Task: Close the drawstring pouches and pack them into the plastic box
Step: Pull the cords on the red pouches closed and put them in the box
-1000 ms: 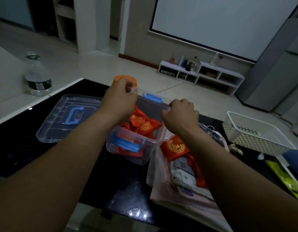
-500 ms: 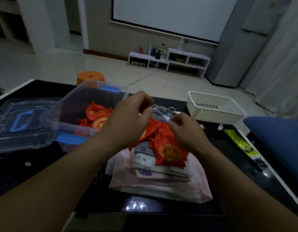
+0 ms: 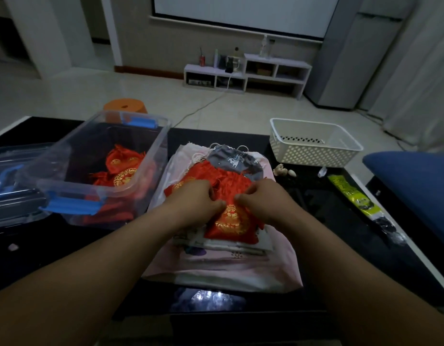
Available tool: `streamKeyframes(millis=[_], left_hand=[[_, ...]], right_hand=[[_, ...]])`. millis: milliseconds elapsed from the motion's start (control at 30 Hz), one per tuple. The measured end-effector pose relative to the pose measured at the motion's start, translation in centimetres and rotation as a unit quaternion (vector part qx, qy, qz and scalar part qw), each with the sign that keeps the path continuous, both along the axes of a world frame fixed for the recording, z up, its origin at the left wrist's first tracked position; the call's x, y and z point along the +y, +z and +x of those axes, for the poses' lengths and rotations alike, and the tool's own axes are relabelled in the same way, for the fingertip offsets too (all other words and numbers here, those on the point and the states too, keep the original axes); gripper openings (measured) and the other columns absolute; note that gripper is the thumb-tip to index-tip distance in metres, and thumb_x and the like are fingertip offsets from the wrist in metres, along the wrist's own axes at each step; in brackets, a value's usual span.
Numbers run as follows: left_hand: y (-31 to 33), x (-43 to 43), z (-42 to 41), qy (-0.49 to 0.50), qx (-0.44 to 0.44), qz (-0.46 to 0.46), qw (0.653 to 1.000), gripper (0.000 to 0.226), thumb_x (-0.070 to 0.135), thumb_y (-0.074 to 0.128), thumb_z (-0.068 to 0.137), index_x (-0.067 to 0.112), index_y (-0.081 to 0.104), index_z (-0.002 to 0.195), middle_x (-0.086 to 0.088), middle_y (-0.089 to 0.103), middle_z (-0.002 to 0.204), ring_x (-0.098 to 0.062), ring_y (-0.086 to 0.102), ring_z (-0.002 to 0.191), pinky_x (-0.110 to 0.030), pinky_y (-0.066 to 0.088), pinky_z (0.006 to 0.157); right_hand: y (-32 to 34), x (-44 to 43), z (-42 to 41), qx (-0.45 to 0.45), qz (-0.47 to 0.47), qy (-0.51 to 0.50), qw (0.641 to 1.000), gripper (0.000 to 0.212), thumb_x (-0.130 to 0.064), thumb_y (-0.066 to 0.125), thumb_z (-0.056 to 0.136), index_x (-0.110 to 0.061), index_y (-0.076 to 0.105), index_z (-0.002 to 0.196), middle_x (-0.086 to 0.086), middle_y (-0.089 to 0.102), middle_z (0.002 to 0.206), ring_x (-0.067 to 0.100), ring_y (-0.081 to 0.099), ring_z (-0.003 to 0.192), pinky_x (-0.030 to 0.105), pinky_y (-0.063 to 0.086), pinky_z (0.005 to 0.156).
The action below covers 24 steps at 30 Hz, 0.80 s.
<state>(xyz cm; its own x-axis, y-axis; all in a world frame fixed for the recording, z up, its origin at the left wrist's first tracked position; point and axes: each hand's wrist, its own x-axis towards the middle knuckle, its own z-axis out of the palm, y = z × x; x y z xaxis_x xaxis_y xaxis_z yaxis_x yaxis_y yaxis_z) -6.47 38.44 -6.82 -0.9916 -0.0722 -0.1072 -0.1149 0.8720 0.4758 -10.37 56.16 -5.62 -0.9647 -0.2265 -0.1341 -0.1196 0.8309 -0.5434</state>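
At frame centre your left hand [image 3: 194,199] and right hand [image 3: 262,201] pinch the red pouch's [image 3: 230,222] top on the fabric stack [image 3: 223,268], right of the plastic box [image 3: 91,193].

The red pouch [image 3: 231,222] is sheeny satin-like cloth with gold embroidery; the grey pouch [image 3: 234,159] is matt cloth. The plastic box [image 3: 154,151] is clear and smooth, the basket [image 3: 313,156] white perforated plastic, the tabletop [image 3: 328,208] glossy black.
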Motion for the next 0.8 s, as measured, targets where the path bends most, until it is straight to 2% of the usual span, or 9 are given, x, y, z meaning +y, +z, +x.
streamKeyframes(millis=[133,200,267,300,367,433,567,667,800], left_hand=[[-0.3,0.1,0.0,0.044,-0.013,0.129,0.991,0.035,0.031,0.080,0.087,0.019,0.059,0.112,0.002,0.066,0.102,-0.017,0.065,0.092,-0.032,0.047,0.071],[-0.3,0.2,0.2,0.060,-0.005,0.208,0.976,0.022,0.023,0.078,0.088,0.020,0.064,0.104,-0.002,0.069,0.094,-0.018,0.067,0.083,-0.033,0.052,0.069],[-0.1,0.3,0.7,0.079,0.005,0.308,0.948,0.007,0.017,0.073,0.092,0.020,0.067,0.090,-0.003,0.067,0.081,-0.020,0.062,0.072,-0.034,0.053,0.066],[0.2,0.3,1.0,0.086,0.008,0.353,0.932,0.009,0.016,0.070,0.094,0.018,0.065,0.087,-0.004,0.064,0.078,-0.022,0.060,0.071,-0.035,0.051,0.067],[0.9,0.2,1.7,0.087,0.004,0.437,0.895,0.009,0.010,0.064,0.097,0.015,0.061,0.090,-0.012,0.061,0.082,-0.025,0.057,0.076,-0.039,0.049,0.071],[1.3,0.0,2.5,0.078,-0.010,0.503,0.861,0.010,0.003,0.058,0.099,0.013,0.061,0.097,-0.018,0.062,0.090,-0.028,0.059,0.082,-0.039,0.051,0.071],[1.0,-0.4,2.9,0.076,-0.043,0.582,0.808,0.020,-0.003,0.053,0.099,0.011,0.067,0.103,-0.016,0.069,0.093,-0.029,0.065,0.084,-0.039,0.056,0.078],[0.7,-0.4,3.0,0.090,-0.062,0.618,0.778,0.030,-0.006,0.050,0.097,0.014,0.071,0.107,-0.012,0.071,0.092,-0.024,0.067,0.080,-0.038,0.057,0.076],[0.4,-0.3,2.8,0.111,-0.065,0.656,0.744,0.044,-0.007,0.046,0.094,0.017,0.069,0.123,-0.020,0.068,0.114,-0.035,0.064,0.102,-0.050,0.052,0.097]], right_hand=[[0.1,-0.3,0.3,-0.050,-0.048,0.007,0.998,0.026,-0.029,0.074,0.090,-0.021,0.061,0.069,0.001,0.064,0.074,0.018,0.060,0.067,0.028,0.043,0.059],[0.3,-0.3,0.7,-0.058,-0.065,-0.010,0.996,0.022,-0.031,0.076,0.090,-0.025,0.060,0.076,0.001,0.067,0.082,0.020,0.065,0.072,0.030,0.046,0.059],[0.7,0.1,1.1,-0.051,-0.088,-0.030,0.994,0.022,-0.036,0.076,0.090,-0.029,0.057,0.081,-0.003,0.065,0.082,0.016,0.066,0.071,0.027,0.046,0.056],[0.9,0.5,1.3,-0.040,-0.097,-0.032,0.994,0.020,-0.040,0.074,0.091,-0.028,0.060,0.083,-0.005,0.065,0.078,0.013,0.066,0.068,0.023,0.045,0.052],[1.4,1.2,1.9,-0.039,-0.140,-0.029,0.989,0.029,-0.049,0.070,0.094,-0.021,0.071,0.085,-0.005,0.068,0.072,0.008,0.065,0.060,0.018,0.044,0.047],[1.6,1.2,2.6,-0.093,-0.229,-0.040,0.968,0.040,-0.053,0.068,0.094,-0.015,0.079,0.088,0.000,0.076,0.079,0.007,0.071,0.066,0.019,0.051,0.055],[0.6,0.0,3.1,-0.171,-0.321,-0.066,0.929,0.050,-0.058,0.067,0.092,-0.013,0.078,0.111,0.004,0.079,0.102,0.022,0.074,0.097,0.035,0.054,0.081],[0.6,-1.1,3.0,-0.182,-0.367,-0.104,0.906,0.044,-0.053,0.061,0.098,-0.016,0.074,0.118,0.004,0.076,0.111,0.022,0.069,0.105,0.034,0.049,0.082],[0.6,-1.7,3.1,-0.208,-0.417,-0.145,0.873,0.042,-0.046,0.058,0.102,-0.010,0.071,0.121,0.010,0.079,0.108,0.026,0.075,0.099,0.035,0.057,0.075]])
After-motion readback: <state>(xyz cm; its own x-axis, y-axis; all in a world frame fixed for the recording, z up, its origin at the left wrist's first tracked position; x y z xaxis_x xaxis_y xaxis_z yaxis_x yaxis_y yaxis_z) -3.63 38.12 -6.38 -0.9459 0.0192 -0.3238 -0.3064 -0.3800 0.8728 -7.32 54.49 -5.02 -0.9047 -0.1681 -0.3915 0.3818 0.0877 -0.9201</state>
